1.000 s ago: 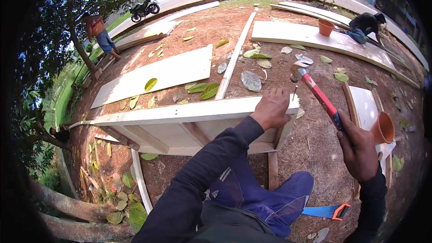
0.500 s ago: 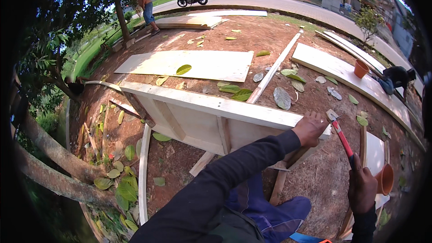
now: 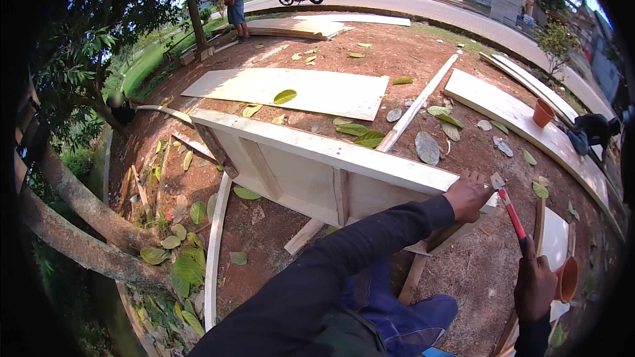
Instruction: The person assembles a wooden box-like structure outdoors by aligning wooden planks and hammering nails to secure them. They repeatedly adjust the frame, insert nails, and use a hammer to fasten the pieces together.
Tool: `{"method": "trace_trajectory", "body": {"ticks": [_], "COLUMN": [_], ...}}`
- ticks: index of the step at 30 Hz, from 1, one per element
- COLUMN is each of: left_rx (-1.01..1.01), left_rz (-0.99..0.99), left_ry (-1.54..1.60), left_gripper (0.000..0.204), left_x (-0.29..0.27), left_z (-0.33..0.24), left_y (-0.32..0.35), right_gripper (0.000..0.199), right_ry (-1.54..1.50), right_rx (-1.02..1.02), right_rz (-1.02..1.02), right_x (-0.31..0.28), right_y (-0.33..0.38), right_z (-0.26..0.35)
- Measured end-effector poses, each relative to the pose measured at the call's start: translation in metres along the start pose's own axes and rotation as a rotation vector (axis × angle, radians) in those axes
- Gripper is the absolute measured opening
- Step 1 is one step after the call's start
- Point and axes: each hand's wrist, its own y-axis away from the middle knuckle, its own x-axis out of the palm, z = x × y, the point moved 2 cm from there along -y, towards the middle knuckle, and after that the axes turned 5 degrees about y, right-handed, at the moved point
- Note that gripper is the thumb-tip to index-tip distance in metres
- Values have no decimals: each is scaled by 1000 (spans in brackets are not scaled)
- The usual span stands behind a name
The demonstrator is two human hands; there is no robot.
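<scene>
Right now the worker's bent left hand [image 3: 468, 195] rests over the right end of a long, pale wooden frame [image 3: 331, 150], which stands on edge just beyond the worker's blue trousers [image 3: 418, 320]. From where I stand, I cannot tell whether those fingers close on anything. The right hand [image 3: 537, 284], farther right and nearer, is wrapped firmly around the dark grip of a red-handled hammer [image 3: 508, 206]. Its metal head is just beside the left hand's fingertips; whether it touches the wood, I can't make out.

Close to the right hand lies an orange-brown round pot [image 3: 567, 280]. Farther off on the right, an orange tapered pot [image 3: 544, 114] stands on a long cream board [image 3: 512, 114], near a crouching person in dark clothes [image 3: 591, 133]. Beyond the frame, a flat pale wooden panel [image 3: 331, 92] lies on reddish soil, bearing one yellow-green leaf [image 3: 285, 96]. Far left, another person in blue shorts [image 3: 233, 6] stands by a tree.
</scene>
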Motion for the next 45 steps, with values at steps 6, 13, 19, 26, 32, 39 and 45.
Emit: {"method": "trace_trajectory", "body": {"ticks": [6, 13, 19, 26, 32, 39, 45], "left_rx": [-2, -19, -35, -38, -41, -40, -37], "left_rz": [17, -51, 85, 97, 79, 21, 28], "left_ry": [3, -33, -6, -22, -21, -61, -66], "left_gripper": [68, 73, 85, 85, 82, 79, 66], "left_x": [11, 18, 7, 5, 7, 11, 9], "left_z": [-7, -2, -7, -8, -7, -7, -7], "left_y": [-8, -6, -10, -7, -8, -8, -9], "right_gripper": [50, 46, 48, 49, 48, 52, 46], "right_ry": [-65, -494, -550, -577, -612, -704, -819], "right_rx": [135, 174, 250, 289, 294, 528, 554], "right_rz": [257, 206, 113, 92, 109, 132, 15], "right_x": [-24, -33, -7, 3, 1, 1, 28], "right_y": [-6, -12, -4, -1, -1, -4, 6], "right_z": [8, 2, -31, -40, -38, -33, -65]}}
